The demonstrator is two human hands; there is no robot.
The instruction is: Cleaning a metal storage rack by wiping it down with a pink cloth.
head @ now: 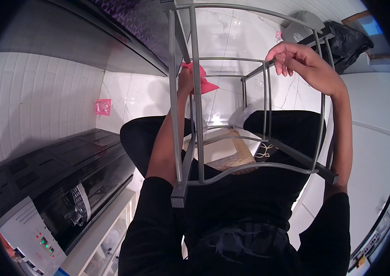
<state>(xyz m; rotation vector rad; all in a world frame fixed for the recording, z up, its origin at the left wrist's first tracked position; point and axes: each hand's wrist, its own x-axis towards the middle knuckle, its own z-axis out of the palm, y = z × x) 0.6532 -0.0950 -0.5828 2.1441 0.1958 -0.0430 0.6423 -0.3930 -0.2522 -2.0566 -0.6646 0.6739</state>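
Note:
A grey metal frame (199, 138) of square legs and thin round rods stands tilted before me, between and above my knees. My left hand (185, 81) reaches past the left-hand rods and holds a pinkish-red cloth (203, 82) at the frame's far left leg. Part of that hand is hidden by the rods and the cloth. On the right, my right hand (297, 62) lies over a dark square tube of the frame with its fingers loosely bent. Its fingertips are close to a corner joint; how firmly they grip cannot be made out.
A large dark appliance (77, 45) stands at upper left. Below it are a black-and-white machine (32, 227) with lit indicators and a white drawer unit (101, 238). A pink packet (102, 107) lies by the wall. A grey bin (302, 27) and black plastic bag (347, 46) are upper right.

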